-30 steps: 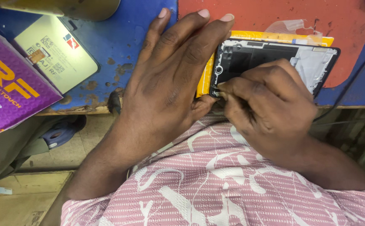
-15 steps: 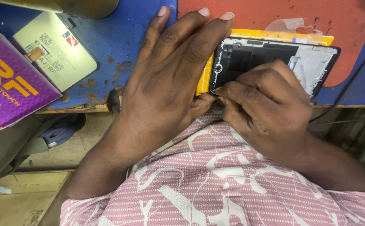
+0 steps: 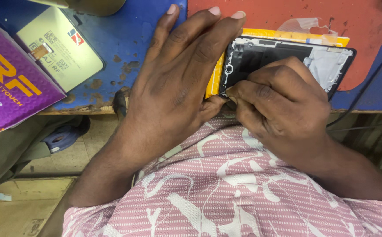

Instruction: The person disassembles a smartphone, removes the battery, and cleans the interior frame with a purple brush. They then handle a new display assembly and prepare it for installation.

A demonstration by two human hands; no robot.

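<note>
Both hands (image 3: pixel 177 83) (image 3: pixel 283 101) clasp (near edge) phone frame (image 3: pixel 283 57).

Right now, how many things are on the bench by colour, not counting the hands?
Black: 1, the opened phone frame held by the left hand and right hand
Yellow: 1, the card under it
Purple: 1, the box
Cream: 1, the flat panel
Total: 4

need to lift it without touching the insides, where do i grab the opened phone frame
Hold the opened phone frame by its two long black side rails, coming from its free right end. It lies flat, open side up on a yellow pad; the left hand and right hand crowd the left end.
</note>
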